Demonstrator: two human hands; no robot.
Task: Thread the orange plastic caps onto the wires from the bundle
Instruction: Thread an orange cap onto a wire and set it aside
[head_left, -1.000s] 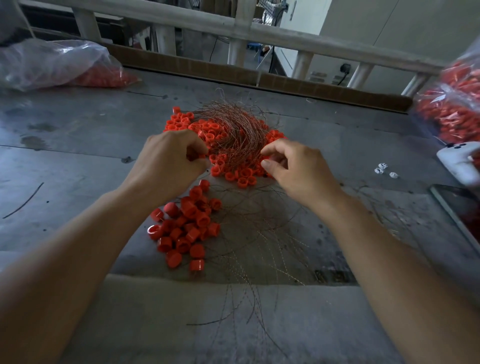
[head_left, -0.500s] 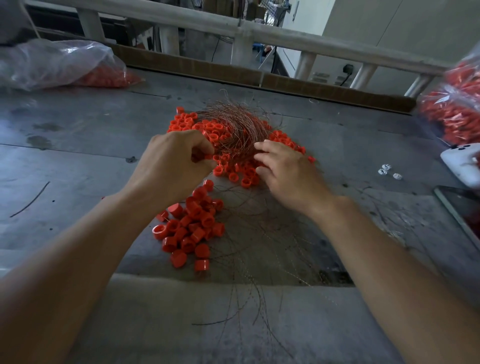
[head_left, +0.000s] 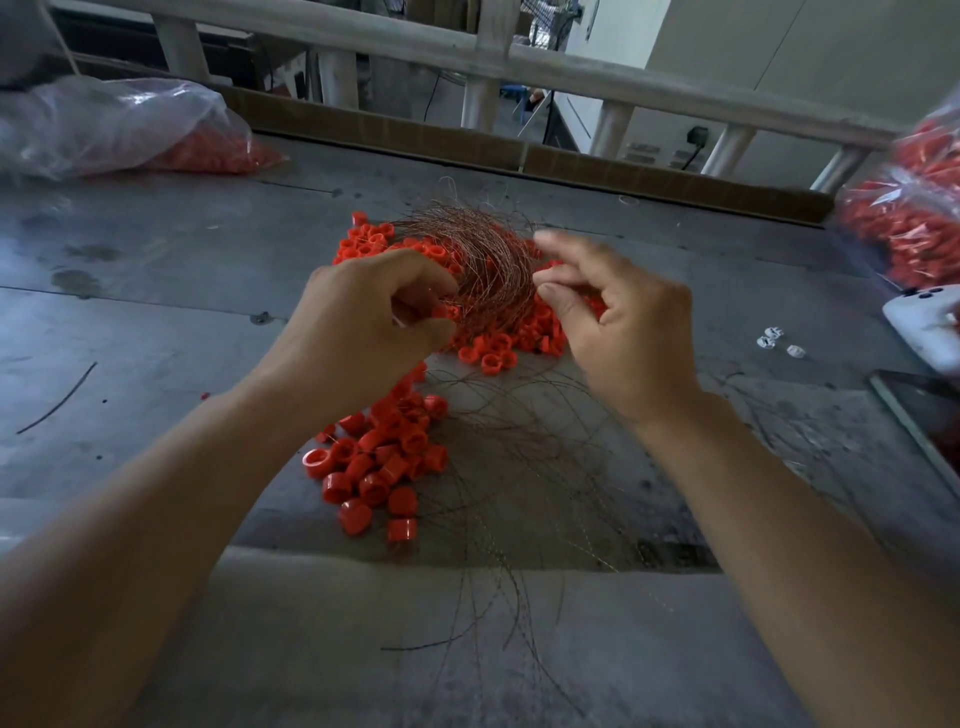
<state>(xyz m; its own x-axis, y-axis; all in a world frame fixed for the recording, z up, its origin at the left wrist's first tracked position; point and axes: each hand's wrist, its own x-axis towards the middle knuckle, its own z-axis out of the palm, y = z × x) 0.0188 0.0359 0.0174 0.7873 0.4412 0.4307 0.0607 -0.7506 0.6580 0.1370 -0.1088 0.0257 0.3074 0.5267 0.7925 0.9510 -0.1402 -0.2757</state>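
right hand (head_left: 631, 332) higher — left hand's (head_left: 358, 332) cap (head_left: 440, 310)

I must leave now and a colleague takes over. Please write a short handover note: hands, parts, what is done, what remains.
Left hand: curled, pinching one orange cap beside the wire bundle.
Right hand: open, fingers raised beside the bundle, nothing visibly held.
Caps: near pile beside the left forearm, far pile under the bundle.
Done: threaded count cannot be told.
Left: pass a wire through the held cap, then work through the piles.
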